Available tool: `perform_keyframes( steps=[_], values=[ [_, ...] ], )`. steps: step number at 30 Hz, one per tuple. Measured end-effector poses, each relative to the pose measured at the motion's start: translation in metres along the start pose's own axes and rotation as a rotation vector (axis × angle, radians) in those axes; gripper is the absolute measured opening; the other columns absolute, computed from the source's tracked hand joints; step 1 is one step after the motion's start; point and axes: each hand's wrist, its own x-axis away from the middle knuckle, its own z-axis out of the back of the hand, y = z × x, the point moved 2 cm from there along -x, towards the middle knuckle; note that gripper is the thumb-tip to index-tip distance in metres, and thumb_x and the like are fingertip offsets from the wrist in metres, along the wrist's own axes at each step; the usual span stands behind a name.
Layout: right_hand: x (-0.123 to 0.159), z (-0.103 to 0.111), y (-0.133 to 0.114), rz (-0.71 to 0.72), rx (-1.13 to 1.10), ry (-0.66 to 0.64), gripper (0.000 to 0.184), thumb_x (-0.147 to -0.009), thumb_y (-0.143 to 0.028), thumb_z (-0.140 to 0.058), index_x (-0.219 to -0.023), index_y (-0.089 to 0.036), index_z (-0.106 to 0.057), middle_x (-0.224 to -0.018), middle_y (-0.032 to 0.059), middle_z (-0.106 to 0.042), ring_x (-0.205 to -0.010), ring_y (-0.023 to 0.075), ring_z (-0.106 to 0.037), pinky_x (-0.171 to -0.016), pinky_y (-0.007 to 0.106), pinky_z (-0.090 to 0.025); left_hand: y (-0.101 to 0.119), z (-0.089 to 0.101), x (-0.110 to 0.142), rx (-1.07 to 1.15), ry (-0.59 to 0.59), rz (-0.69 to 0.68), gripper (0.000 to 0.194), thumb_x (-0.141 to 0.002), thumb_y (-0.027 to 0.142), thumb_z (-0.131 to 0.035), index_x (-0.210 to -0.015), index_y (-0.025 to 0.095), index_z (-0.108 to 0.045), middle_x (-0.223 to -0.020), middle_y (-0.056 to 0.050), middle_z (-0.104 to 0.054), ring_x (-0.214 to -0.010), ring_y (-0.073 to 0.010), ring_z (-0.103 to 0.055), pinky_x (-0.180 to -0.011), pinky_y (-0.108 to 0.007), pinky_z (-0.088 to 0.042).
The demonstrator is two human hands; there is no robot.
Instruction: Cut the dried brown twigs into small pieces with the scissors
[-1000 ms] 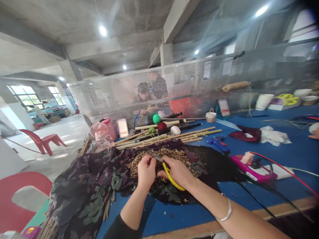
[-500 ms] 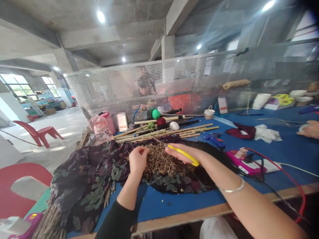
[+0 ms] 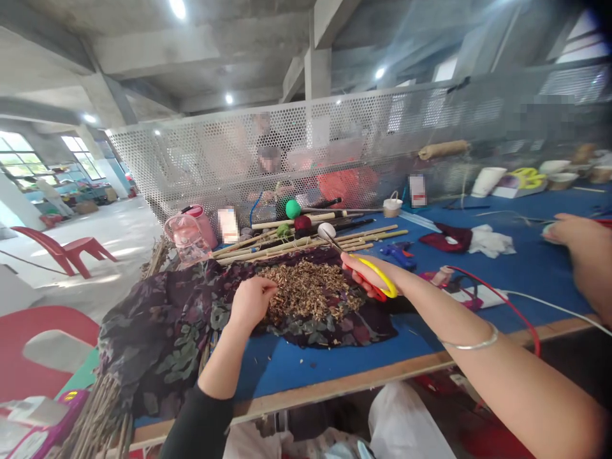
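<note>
A heap of brown, dried plant bits point(image 3: 313, 290) lies on a dark floral cloth point(image 3: 157, 344) spread over the blue table. At the heap's left edge my left hand point(image 3: 249, 303) is closed, thumb and fingers pinched together; what is between them, if anything, is too small to name. My right hand point(image 3: 362, 273) grips scissors point(image 3: 389, 285) with yellow and red handles, right of the heap. Their blades point up and left, towards a white ball point(image 3: 326, 231).
Bamboo sticks point(image 3: 268, 250) and several yarn balls lie behind the heap, before a perforated metal screen point(image 3: 205, 153). A blue glue gun point(image 3: 399, 254) and a power strip point(image 3: 471, 296) with cords sit to the right. Another person's hand point(image 3: 574, 239) shows at far right.
My right hand has moved right with the scissors, off the heap. My left hand stays pinched at the heap's left side. The view has shifted slightly.
</note>
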Motion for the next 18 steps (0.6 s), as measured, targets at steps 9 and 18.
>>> perform_keyframes(
  steps=[9, 18],
  values=[
    [-0.012, -0.024, -0.005, 0.205, 0.052, 0.145, 0.054, -0.076, -0.075, -0.032, -0.075, -0.021, -0.041, -0.053, -0.0067, -0.039, -0.036, 0.0066, -0.037, -0.034, 0.02, -0.037, -0.004, -0.017, 0.011, -0.275, -0.182, -0.12, 0.022, -0.078, 0.018, -0.056, -0.093, 0.024, -0.07, -0.093, -0.005, -0.064, -0.09, -0.0183, -0.059, -0.076, -0.025, -0.046],
    [-0.01, -0.022, 0.006, 0.272, 0.204, 0.171, 0.051, -0.079, -0.071, -0.029, -0.068, -0.021, -0.038, -0.053, -0.0045, -0.044, -0.039, 0.0097, -0.043, -0.042, 0.022, -0.037, -0.008, -0.018, -0.009, -0.15, -0.117, -0.105, 0.021, -0.079, 0.015, -0.05, -0.085, 0.02, -0.07, -0.088, -0.006, -0.069, -0.086, -0.0197, -0.063, -0.079, -0.028, -0.046]
  ],
)
